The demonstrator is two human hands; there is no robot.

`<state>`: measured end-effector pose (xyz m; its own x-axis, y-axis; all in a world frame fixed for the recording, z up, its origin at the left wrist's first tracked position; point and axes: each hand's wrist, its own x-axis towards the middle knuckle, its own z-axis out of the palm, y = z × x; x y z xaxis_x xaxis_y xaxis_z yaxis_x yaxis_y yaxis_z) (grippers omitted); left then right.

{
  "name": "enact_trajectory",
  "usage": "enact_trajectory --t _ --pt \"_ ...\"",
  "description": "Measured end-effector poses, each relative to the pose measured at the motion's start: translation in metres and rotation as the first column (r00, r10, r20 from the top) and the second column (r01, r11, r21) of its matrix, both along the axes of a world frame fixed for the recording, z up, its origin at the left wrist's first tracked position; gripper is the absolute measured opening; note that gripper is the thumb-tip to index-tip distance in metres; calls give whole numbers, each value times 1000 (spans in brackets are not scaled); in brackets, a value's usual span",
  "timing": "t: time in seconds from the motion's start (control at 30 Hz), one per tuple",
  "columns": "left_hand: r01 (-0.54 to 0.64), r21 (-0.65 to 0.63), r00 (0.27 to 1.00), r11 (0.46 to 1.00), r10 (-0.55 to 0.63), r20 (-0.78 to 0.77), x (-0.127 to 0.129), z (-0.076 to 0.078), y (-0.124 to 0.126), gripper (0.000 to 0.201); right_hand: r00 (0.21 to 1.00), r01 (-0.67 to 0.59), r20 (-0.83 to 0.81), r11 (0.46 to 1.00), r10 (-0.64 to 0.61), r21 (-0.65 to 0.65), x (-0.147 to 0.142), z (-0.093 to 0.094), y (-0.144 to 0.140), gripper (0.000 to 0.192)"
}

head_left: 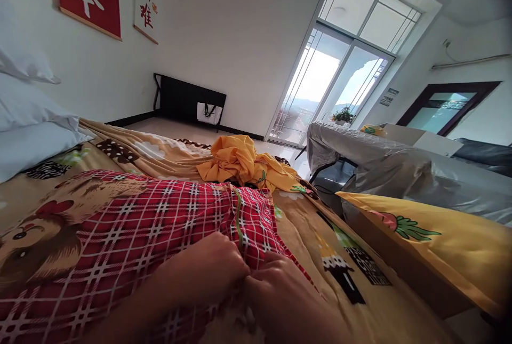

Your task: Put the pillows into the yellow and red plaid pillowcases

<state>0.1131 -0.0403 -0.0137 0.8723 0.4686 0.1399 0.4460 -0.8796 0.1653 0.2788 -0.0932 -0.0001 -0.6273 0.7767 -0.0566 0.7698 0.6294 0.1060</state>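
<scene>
Tan blanket (376,306) | red plaid pillowcase (160,221) under left hand (222,261), right hand (276,280) | curled fingers pinch its cloth by zipper (239,216)

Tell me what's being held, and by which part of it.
The red checked cover, apparently pinched along its green zipper by the left grip and right grip, side by side; the exact pinch is hidden.

Past the plaid fabric (160,226), bunched yellow cloth (234,160) obstructs; room lies right (over tan blanket (302,232))
</scene>
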Motion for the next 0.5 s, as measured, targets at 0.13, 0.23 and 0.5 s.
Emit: enact_trajectory --t 0.13,0.23,0.5 --pt "-17 22 998 1000 16 67 -5 -7 5 18 996 -42 79 999 41 7 -7 -7 5 18" --pt "-7 29 996 1000 5 90 -7 -9 9 19 993 -46 111 999 45 10 -7 -8 6 17" --pt "25 -21 992 999 -23 121 -11 2 15 25 982 -123 145 992 124 -18 -4 -7 6 13"
